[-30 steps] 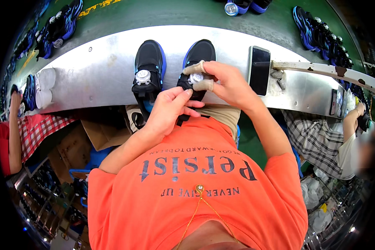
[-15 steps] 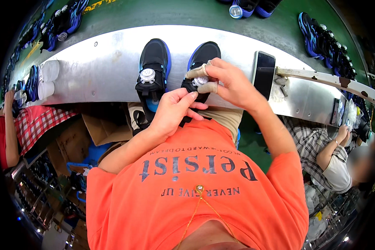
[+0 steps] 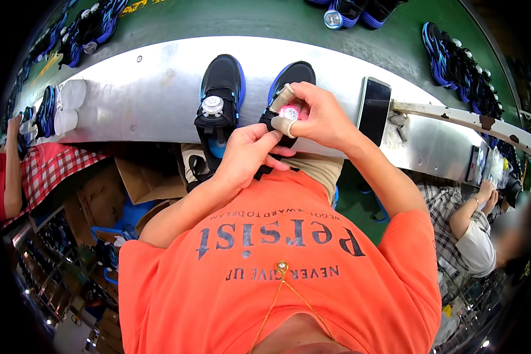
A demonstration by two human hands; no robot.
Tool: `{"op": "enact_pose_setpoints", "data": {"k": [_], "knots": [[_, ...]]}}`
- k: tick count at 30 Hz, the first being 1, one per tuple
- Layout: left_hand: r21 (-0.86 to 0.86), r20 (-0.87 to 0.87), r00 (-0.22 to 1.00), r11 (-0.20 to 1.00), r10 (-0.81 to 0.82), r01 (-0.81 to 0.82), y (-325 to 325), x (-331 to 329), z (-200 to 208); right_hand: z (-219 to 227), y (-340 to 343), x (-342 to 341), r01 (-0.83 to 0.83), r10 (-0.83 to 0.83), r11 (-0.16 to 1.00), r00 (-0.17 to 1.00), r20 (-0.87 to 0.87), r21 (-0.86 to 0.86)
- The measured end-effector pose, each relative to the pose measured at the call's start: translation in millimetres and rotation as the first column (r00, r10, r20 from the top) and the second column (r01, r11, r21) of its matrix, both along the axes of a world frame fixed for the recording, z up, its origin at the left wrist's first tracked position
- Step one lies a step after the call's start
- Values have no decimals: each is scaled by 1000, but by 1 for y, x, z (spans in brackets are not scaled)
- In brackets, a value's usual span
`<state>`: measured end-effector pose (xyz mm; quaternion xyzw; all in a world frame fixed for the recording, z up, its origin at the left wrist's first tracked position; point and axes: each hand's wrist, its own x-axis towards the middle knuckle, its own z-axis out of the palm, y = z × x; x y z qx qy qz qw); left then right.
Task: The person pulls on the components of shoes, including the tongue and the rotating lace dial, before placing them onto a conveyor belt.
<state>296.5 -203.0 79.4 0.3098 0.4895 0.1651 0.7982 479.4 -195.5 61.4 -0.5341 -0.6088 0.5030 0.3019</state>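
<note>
Two black-and-blue sneakers stand side by side on the metal bench, toes pointing away from me. On the left sneaker [image 3: 221, 76] a round white dial [image 3: 212, 106] sits on the tongue. My right hand [image 3: 318, 115], with beige finger cots on thumb and forefinger, closes around the round dial [image 3: 289, 112] of the right sneaker [image 3: 295, 73]. That dial shows a pink rim. My left hand [image 3: 248, 150] is by this sneaker's heel, thumb and forefinger pressed together, the other fingers loosely bent. Whatever lies between them is hidden, as is most of the sneaker's heel.
A phone [image 3: 374, 112] lies right of the sneakers, beside a painted metal bar [image 3: 454, 113] and small grey pieces [image 3: 399, 126]. White cups [image 3: 69, 109] stand at left. More sneakers [image 3: 463, 68] line the green surface beyond. Co-workers sit at both sides; cardboard boxes [image 3: 150, 174] are below left.
The right dial, white before, now has a pink rim. My right fingers have shifted slightly around it. My left hand stays nearly in place, and the whole view has moved a little.
</note>
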Motion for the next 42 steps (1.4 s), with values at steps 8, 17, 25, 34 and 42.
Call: {"op": "enact_pose_setpoints", "data": {"k": [8,17,25,34,42], "knots": [[-30,46,998,999,43,-42,-7,-2,-3,2,-5,15,-53,50,999,984,-171,-11],[-47,119,992,998,50,-45,-10,-3,-6,7,-22,5,86,-95,988,994,61,131],[62,-82,891,890,-446,451,14,-27,40,5,-27,-8,178,-186,978,980,70,106],[717,-446,889,551,-109,427,61,-76,12,-34,103,-67,-243,184,962,912,366,121],[669,-385,896,602,-222,437,65,-87,15,-50,130,-86,-523,486,851,817,312,44]]}}
